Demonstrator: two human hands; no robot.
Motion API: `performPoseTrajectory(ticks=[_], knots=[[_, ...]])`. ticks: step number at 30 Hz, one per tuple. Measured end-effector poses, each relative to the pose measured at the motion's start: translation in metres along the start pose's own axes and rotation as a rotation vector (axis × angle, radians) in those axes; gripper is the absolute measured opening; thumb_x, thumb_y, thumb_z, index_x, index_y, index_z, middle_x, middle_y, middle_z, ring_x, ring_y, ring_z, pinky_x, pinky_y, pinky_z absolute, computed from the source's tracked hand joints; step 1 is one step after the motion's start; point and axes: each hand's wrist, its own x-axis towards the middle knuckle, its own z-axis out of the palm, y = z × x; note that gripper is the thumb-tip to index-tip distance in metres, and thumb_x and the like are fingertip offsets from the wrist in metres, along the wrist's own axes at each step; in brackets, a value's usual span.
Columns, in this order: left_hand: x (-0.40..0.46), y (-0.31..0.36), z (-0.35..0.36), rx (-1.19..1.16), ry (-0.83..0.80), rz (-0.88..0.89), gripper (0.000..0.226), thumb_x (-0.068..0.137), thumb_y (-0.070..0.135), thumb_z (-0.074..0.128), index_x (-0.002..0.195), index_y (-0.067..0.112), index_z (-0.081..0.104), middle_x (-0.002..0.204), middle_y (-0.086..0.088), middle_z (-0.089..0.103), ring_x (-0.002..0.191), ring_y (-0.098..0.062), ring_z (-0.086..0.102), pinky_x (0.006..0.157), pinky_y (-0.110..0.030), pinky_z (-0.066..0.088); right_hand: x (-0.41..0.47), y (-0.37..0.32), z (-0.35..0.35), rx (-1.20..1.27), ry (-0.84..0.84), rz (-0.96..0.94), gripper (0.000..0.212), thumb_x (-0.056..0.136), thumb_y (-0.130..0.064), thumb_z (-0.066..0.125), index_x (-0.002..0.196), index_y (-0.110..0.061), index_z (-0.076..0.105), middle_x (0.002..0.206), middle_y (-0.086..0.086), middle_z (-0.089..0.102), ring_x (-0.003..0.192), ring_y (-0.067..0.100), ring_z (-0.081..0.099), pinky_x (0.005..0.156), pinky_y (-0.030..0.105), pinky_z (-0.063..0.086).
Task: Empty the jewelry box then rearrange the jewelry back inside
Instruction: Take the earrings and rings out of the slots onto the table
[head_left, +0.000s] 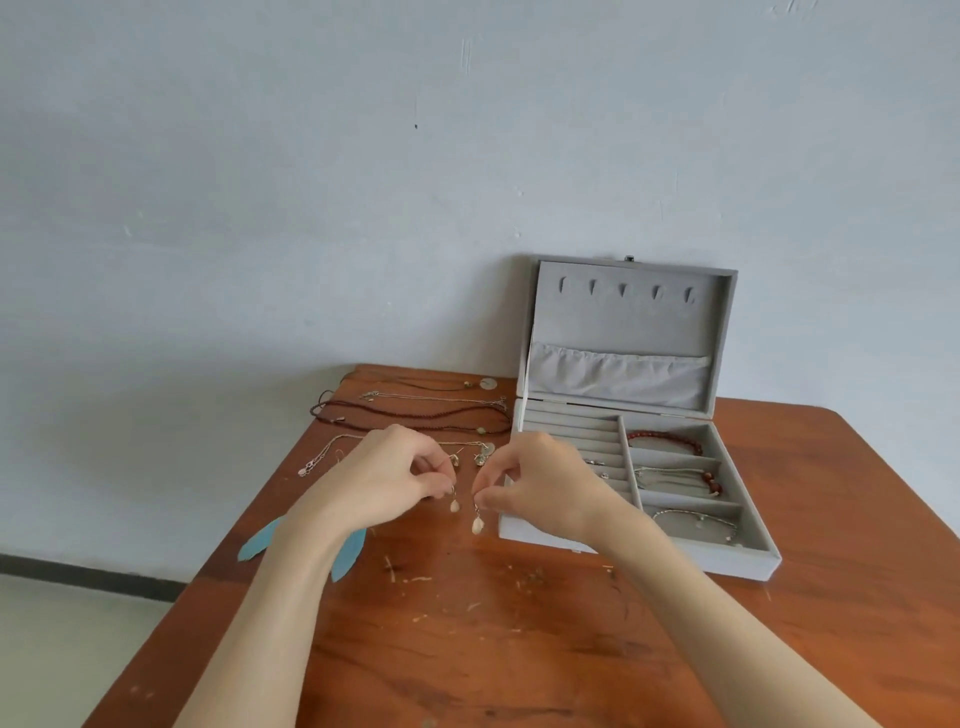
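The grey jewelry box (758, 556) stands open on the right of the wooden table, its lid leaning on the wall. A red bead bracelet (670, 439) and two silver bracelets (675, 474) lie in its right compartments. My left hand (382, 475) pinches a shell drop earring (454, 504) by its hook. My right hand (540, 480) pinches a matching shell earring (477, 525), which hangs just left of the box. Several necklaces (415, 413) lie stretched out on the table behind my hands. Two blue feather earrings (349, 553) lie under my left forearm.
The table (519, 639) is scratched and its left edge runs diagonally toward me. The wall is close behind the box. Small silver earrings (480, 457) sit on the table between my hands and the necklaces.
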Motion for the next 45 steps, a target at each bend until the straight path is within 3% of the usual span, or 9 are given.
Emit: performPoseTrajectory(ticks=[3, 7, 11, 16, 20, 22, 26, 33, 45], knots=[[0.009, -0.003, 0.009, 0.018, 0.043, -0.007, 0.013, 0.087, 0.021, 0.060, 0.079, 0.029, 0.064, 0.081, 0.012, 0.064, 0.083, -0.006, 0.057, 0.069, -0.018, 0.040, 0.010, 0.000, 0.007, -0.058, 0.029, 0.044, 0.008, 0.077, -0.024, 0.065, 0.077, -0.027, 0.072, 0.069, -0.014, 0.058, 0.082, 0.011, 0.051, 0.091, 0.035, 0.040], [0.017, -0.007, 0.021, 0.133, 0.112, 0.030, 0.012, 0.091, 0.025, 0.055, 0.091, 0.024, 0.067, 0.099, 0.007, 0.061, 0.104, -0.016, 0.045, 0.094, -0.031, 0.030, 0.018, 0.003, 0.014, -0.147, 0.106, 0.055, 0.012, 0.079, -0.024, 0.062, 0.081, -0.028, 0.074, 0.089, -0.004, 0.065, 0.100, 0.018, 0.051, 0.090, 0.035, 0.039], [0.022, -0.011, 0.025, 0.217, 0.114, 0.059, 0.012, 0.092, 0.026, 0.052, 0.092, 0.027, 0.064, 0.098, 0.009, 0.049, 0.108, -0.016, 0.037, 0.094, -0.032, 0.025, 0.024, 0.006, 0.017, -0.220, 0.171, 0.079, 0.013, 0.081, -0.024, 0.061, 0.085, -0.028, 0.073, 0.093, -0.004, 0.057, 0.104, 0.018, 0.046, 0.089, 0.032, 0.035], [0.007, -0.006, 0.010, -0.054, 0.065, 0.077, 0.010, 0.090, 0.028, 0.055, 0.082, 0.029, 0.060, 0.091, 0.014, 0.057, 0.089, -0.006, 0.051, 0.075, -0.018, 0.035, 0.017, 0.007, 0.004, -0.009, 0.126, 0.068, 0.009, 0.080, -0.021, 0.065, 0.078, -0.022, 0.074, 0.064, -0.014, 0.049, 0.070, 0.007, 0.045, 0.067, 0.021, 0.038], [-0.008, -0.003, -0.005, -0.210, -0.096, 0.059, 0.008, 0.089, 0.029, 0.057, 0.085, 0.028, 0.064, 0.081, 0.017, 0.071, 0.091, 0.009, 0.058, 0.073, -0.009, 0.029, 0.004, 0.005, -0.014, 0.102, -0.083, 0.043, 0.006, 0.080, -0.021, 0.069, 0.080, -0.020, 0.075, 0.057, -0.015, 0.052, 0.050, 0.001, 0.043, 0.052, 0.012, 0.032], [-0.008, -0.004, -0.005, -0.211, -0.120, 0.039, 0.007, 0.088, 0.028, 0.058, 0.084, 0.027, 0.064, 0.079, 0.015, 0.072, 0.091, 0.007, 0.059, 0.074, -0.009, 0.030, 0.005, 0.002, -0.014, 0.059, -0.164, 0.033, 0.006, 0.079, -0.021, 0.068, 0.078, -0.021, 0.075, 0.062, -0.017, 0.060, 0.059, -0.005, 0.051, 0.062, 0.009, 0.037], [-0.001, -0.009, 0.010, -0.031, -0.044, 0.008, 0.015, 0.089, 0.025, 0.056, 0.076, 0.034, 0.060, 0.085, 0.010, 0.065, 0.093, -0.010, 0.056, 0.076, -0.021, 0.041, 0.015, -0.001, -0.002, -0.157, -0.136, 0.046, 0.011, 0.078, -0.021, 0.064, 0.078, -0.025, 0.074, 0.077, -0.015, 0.066, 0.089, 0.012, 0.059, 0.094, 0.036, 0.042], [0.016, -0.015, 0.026, 0.183, 0.130, 0.081, 0.016, 0.092, 0.020, 0.049, 0.080, 0.029, 0.056, 0.090, 0.012, 0.044, 0.097, -0.012, 0.029, 0.090, -0.029, 0.023, 0.029, 0.006, 0.012, -0.241, 0.066, 0.114, 0.013, 0.077, -0.021, 0.062, 0.080, -0.030, 0.072, 0.099, -0.002, 0.069, 0.100, 0.019, 0.057, 0.092, 0.035, 0.041], [0.030, -0.017, 0.042, 0.253, 0.244, 0.129, 0.018, 0.094, 0.030, 0.049, 0.100, 0.029, 0.066, 0.095, 0.011, 0.045, 0.106, -0.014, 0.031, 0.090, -0.029, 0.023, 0.033, 0.011, 0.018, -0.290, 0.180, 0.157, 0.016, 0.083, -0.025, 0.058, 0.092, -0.030, 0.071, 0.107, -0.002, 0.066, 0.110, 0.021, 0.050, 0.093, 0.036, 0.030]])
